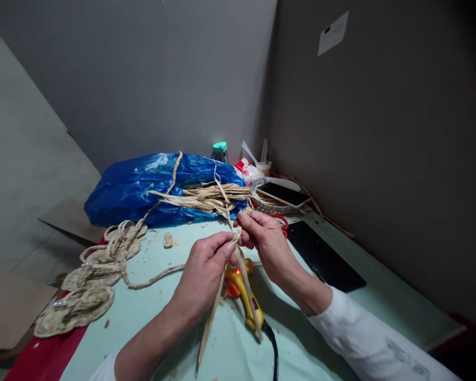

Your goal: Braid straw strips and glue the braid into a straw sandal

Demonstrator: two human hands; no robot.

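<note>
My left hand (206, 259) pinches the working end of a braid of dried plant fibre, thumb against the fingers. Close beside it, my right hand (265, 237) is closed on a fibre strip at the same end. Long loose fibre strips (210, 328) hang below both hands. From behind my left hand a finished length of braided cord (154, 279) runs left to several looped braided coils (79, 309). Under the hands lies a yellow hot glue gun (246, 296) with a red light lit, partly covered by a strip.
A blue plastic bag (138, 182) with fibre strips (210, 197) spilling out lies at the back. Right of it, a phone (283, 193) rests on a round basket (257, 203). A black tablet-like slab (325, 256) and red-handled scissors (283, 225) lie near my right arm. Walls stand behind.
</note>
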